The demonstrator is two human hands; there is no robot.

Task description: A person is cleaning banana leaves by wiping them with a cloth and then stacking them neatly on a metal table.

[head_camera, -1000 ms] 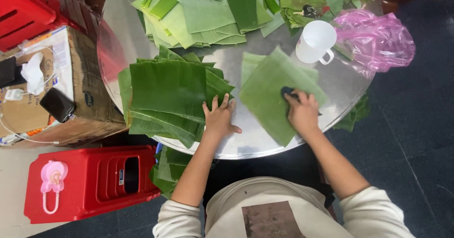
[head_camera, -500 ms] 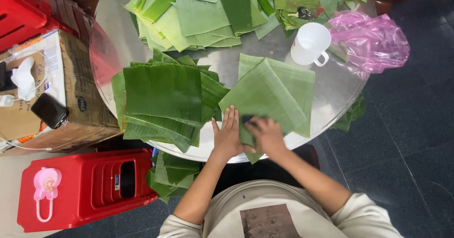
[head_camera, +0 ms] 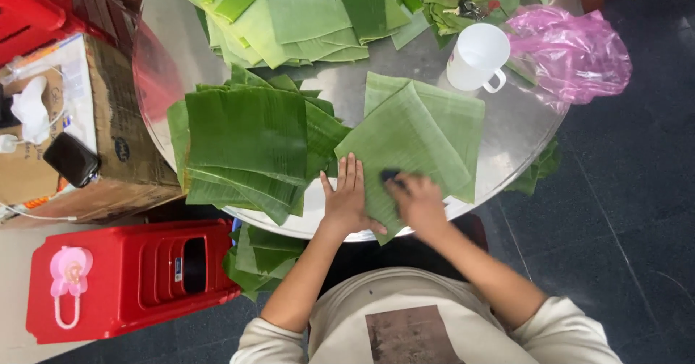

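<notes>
Two hands work one pale green leaf (head_camera: 416,136) lying at the near edge of a round metal table (head_camera: 521,129): the left hand (head_camera: 347,197) presses flat with fingers spread, the right hand (head_camera: 416,197) is closed on a dark cloth (head_camera: 391,176). Two leaf stacks (head_camera: 246,143) flank it; one white cup (head_camera: 476,56), one pink bag (head_camera: 572,49), one red stool (head_camera: 137,277).

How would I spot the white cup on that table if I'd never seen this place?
Start at the round metal table covered with green leaves. Look toward its far right side, beside the crumpled pink plastic bag. The white mug stands there, the only white thing among the greenery, its handle toward the person.
</notes>
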